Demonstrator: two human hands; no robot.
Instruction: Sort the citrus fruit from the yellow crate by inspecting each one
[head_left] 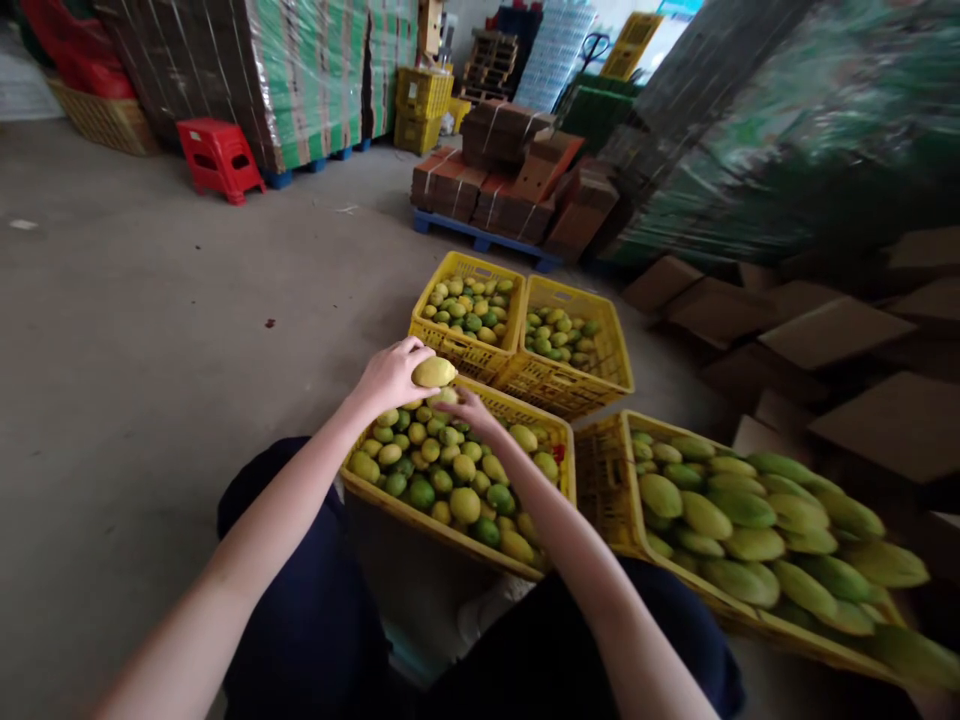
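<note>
The left hand holds a yellow fruit above the nearest crate. The right hand is beside a second fruit — whether gripping it, I cannot tell.

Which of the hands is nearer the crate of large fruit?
Right. The right hand is over the nearest small-fruit crate, left of the large-fruit crate; the left hand is farther left, gripping a yellow fruit.

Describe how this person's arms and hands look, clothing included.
The left hand and right hand are gloveless. The left forearm and right forearm are slim, with no sleeve, watch or bracelet visible. The trousers look dark navy. Finger details are too blurred to make out.
</note>
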